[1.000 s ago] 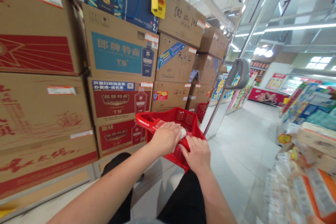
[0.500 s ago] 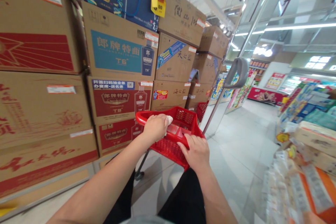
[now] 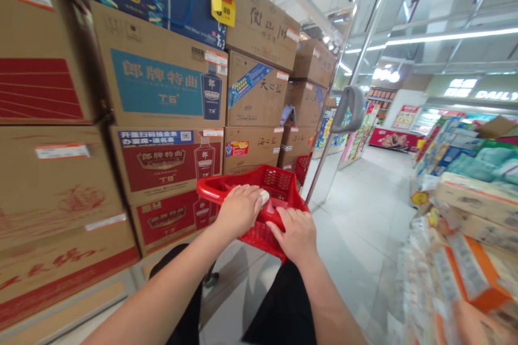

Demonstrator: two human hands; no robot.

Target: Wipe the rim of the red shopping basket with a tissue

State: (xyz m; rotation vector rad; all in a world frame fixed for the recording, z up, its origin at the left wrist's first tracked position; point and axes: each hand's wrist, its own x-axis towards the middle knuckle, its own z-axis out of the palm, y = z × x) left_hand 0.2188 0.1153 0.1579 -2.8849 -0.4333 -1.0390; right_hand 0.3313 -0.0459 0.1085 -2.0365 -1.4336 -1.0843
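A red plastic shopping cart (image 3: 265, 175) stands in front of me, its basket wall full of small holes. My left hand (image 3: 242, 210) is closed over the middle of the cart's handle (image 3: 212, 187). A small white crumpled piece (image 3: 264, 197) shows at the thumb side of that hand; what it is, I cannot make out. Closer to the handle's right end, my right hand (image 3: 297, 232) has its fingers wrapped over the bar. Most of the basket's inside is hidden by the handle and my hands. My legs are just behind the cart.
Stacked cardboard cartons (image 3: 170, 86) line the left side, close to the cart. Past them rises a metal pole (image 3: 335, 143) with a grey loop-shaped fitting (image 3: 348, 109). Packaged goods (image 3: 477, 199) are piled on the right. Pale floor (image 3: 356, 210) runs between, towards a red counter (image 3: 392, 140).
The cartons, pole and far shelves have shifted left in view, and the nearest cartons look larger. My left hand sits further right along the handle, closer to my right hand.
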